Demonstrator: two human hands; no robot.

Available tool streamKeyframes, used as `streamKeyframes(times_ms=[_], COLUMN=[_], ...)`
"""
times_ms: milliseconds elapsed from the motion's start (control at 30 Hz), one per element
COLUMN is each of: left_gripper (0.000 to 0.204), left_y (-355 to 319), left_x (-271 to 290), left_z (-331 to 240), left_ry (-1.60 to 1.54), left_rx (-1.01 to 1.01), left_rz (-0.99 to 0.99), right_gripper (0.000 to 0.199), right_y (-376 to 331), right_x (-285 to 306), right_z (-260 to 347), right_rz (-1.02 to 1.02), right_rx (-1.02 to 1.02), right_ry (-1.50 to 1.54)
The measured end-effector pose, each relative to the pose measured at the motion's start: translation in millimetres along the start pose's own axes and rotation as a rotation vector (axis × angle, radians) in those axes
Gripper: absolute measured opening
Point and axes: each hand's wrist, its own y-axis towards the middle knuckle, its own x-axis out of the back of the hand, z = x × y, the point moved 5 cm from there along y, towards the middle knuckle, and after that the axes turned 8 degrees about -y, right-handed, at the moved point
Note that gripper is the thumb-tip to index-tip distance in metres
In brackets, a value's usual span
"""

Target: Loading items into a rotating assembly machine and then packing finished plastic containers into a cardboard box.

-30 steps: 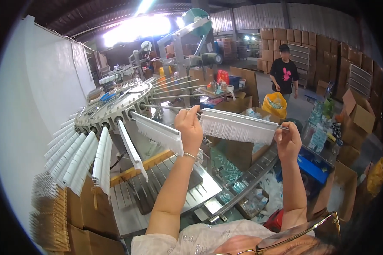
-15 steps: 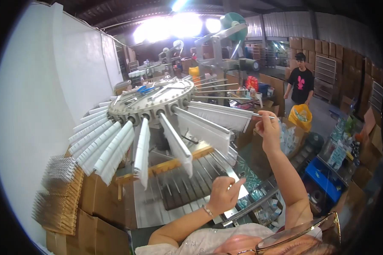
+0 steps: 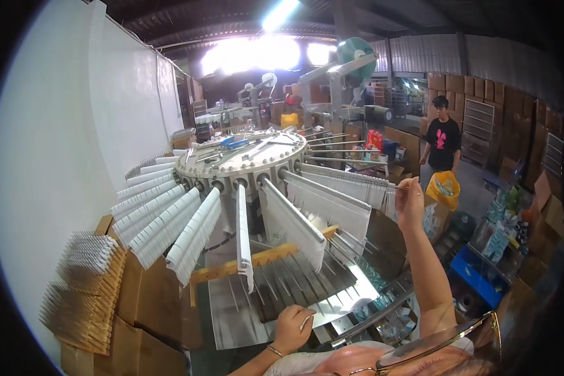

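My right hand (image 3: pixel 410 203) is raised at the right of a round metal machine (image 3: pixel 197 153), its fingers pinched at the outer end of a thin rod (image 3: pixel 397 187). White sheet material (image 3: pixel 351 182) with dark cross lines hangs from that rod. My left hand (image 3: pixel 293 329), with a bracelet at the wrist, is low in front of a rack of metal rods (image 3: pixel 297 276). Its fingers are curled, and whatever may be in them is hard to make out. More white sheets (image 3: pixel 294 222) hang from rods around the machine's rim; farther right, several rods are bare.
At the left, thin metal rods stand in wooden racks (image 3: pixel 100 301) above cardboard boxes (image 3: pixel 147 344). A yellow wooden bar (image 3: pixel 263 258) crosses below the sheets. At right are a blue bin (image 3: pixel 479 269) and a yellow bag (image 3: pixel 443 188); a person (image 3: pixel 443 138) stands behind.
My left hand has drawn back, lower and toward me. My right hand stays at the rod's end. The view has shifted, and the hanging sheets appear farther right and more spread.
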Motion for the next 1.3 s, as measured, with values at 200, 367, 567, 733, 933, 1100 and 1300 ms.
streamKeyframes(times_ms=[200, 367, 567, 733, 933, 1100, 1300], left_gripper=[0.012, 0.011, 0.008, 0.007, 0.007, 0.008, 0.008], left_y=[-12, -26, -34, -34, -35, -27, -10], left_x=[-2, -13, -14, -16, -17, -21, -14], left_z=[11, 29, 37, 37, 42, 37, 28], left_ry=[-0.025, -0.031, -0.025, -0.017, -0.045, -0.061, -0.066], left_rx=[0.027, 0.105, 0.093, 0.16, 0.191, 0.181, 0.12], left_rz=[0.043, 0.071, 0.03, 0.031, 0.022, 0.043, 0.066], right_gripper=[0.039, 0.038, 0.04, 0.038, 0.037, 0.034, 0.027], right_y=[5, 7, 4, 2, -2, -5, -27], right_x=[0, 0, -4, 3, 22, 50, 131], right_z=[-3, -6, -8, -4, 7, 30, 71], right_rz=[0.022, 0.002, -0.012, -0.013, -0.119, -0.131, -0.271], right_rx=[0.138, 0.158, 0.129, 0.118, 0.088, 0.115, 0.11], right_ry=[-0.144, -0.077, -0.092, -0.11, 0.031, -0.022, 0.138])
